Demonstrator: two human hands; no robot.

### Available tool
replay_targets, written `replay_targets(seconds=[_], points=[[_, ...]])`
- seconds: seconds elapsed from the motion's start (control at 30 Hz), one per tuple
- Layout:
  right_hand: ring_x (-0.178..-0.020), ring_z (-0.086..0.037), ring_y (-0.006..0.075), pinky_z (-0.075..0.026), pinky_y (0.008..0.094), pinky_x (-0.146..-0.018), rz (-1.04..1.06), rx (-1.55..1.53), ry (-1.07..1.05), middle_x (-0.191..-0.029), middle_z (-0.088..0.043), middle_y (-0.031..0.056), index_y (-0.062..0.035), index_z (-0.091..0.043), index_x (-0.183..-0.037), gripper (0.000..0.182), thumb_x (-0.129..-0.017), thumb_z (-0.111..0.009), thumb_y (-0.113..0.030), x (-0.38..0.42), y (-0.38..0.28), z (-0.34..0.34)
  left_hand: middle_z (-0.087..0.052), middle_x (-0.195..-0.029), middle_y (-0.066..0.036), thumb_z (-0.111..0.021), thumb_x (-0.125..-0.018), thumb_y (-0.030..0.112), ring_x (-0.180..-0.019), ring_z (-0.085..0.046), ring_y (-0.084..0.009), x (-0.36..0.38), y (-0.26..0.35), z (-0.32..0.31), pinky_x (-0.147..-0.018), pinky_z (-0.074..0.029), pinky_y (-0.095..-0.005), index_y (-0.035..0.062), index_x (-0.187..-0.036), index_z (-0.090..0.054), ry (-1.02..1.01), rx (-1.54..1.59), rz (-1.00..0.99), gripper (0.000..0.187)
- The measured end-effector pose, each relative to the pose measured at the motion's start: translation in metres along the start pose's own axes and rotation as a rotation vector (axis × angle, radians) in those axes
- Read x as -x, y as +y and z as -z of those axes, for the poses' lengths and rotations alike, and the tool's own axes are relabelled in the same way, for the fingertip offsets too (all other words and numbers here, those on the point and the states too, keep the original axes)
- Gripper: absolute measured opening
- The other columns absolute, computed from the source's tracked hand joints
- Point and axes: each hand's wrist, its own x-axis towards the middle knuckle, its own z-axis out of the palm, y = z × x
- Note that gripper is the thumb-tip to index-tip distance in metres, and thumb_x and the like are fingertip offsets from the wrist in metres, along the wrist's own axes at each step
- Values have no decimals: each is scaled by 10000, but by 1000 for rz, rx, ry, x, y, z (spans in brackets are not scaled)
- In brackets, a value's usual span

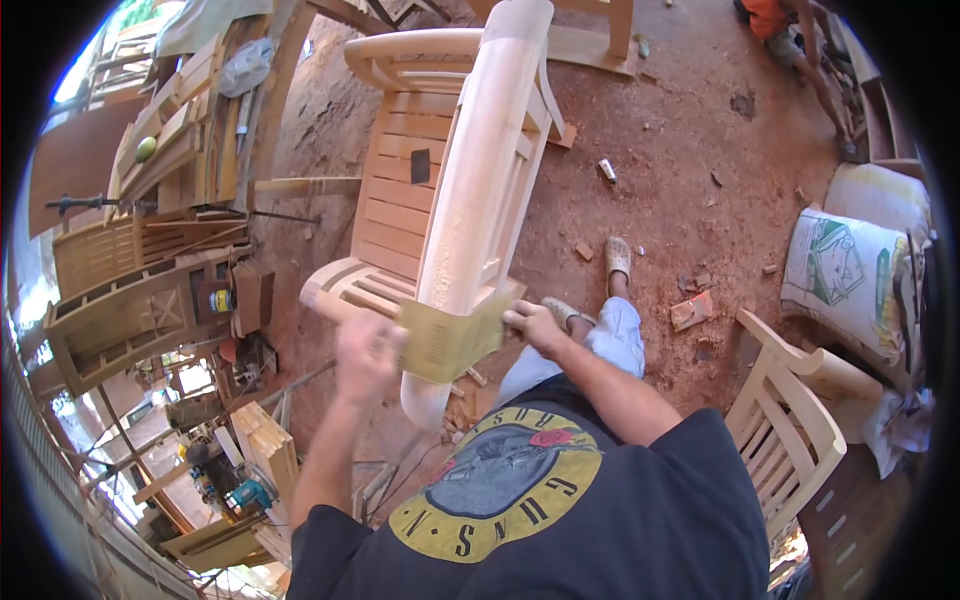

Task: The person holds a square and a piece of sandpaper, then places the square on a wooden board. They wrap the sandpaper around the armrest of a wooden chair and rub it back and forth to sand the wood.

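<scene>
A wooden bench (pixel 398 205) with a slatted seat stands in front of me, its thick rounded top rail (pixel 480 150) running towards my body. Across the near part of this rail lies a yellowish-brown sheet (pixel 452 340), bent over the wood. My left hand (pixel 366 350) is closed at the sheet's left edge and slightly blurred. At the other edge, my right hand (pixel 533 325) pinches the sheet between thumb and fingers. A small dark square (pixel 420 166) rests on the seat slats.
Stacked boards (pixel 180 130) and wooden furniture (pixel 145 310) line the left side. Filled sacks (pixel 845 275) and a slatted chair (pixel 785 420) are at the right. Another person (pixel 790 40) is at the upper right. Wood scraps and a small bottle (pixel 607 170) lie on the dirt floor.
</scene>
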Motion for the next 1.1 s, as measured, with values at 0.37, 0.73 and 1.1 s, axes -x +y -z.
replay_targets(seconds=[0.37,0.73,1.1], points=[[-674,-576,93,-473,260,-628,12,-77,-30,-799,-633,0,-28,-675,-1058,192,-995,-594,-190,8,5,-17,-580,-782,-129,-696,-875,166,-751,-566,-323,11,-6,2,-710,-440,-425,17,-793,-607,-35,-45,0,192],[-678,-582,95,-456,261,-617,60,-96,-65,-775,-631,-3,-36,-669,-968,167,-987,-607,-190,26,-33,-33,-601,-803,-128,-699,-876,190,-757,-583,-322,7,-30,14,-731,-445,-434,34,-788,-623,15,-25,159,194],[-689,-592,94,-482,260,-647,124,-2,-98,-804,-650,3,-28,-679,-1056,206,-980,-635,-214,20,-40,-29,-576,-782,-122,-721,-862,214,-752,-583,-317,-3,-39,20,-705,-447,-426,35,-770,-615,65,98,205,228]])
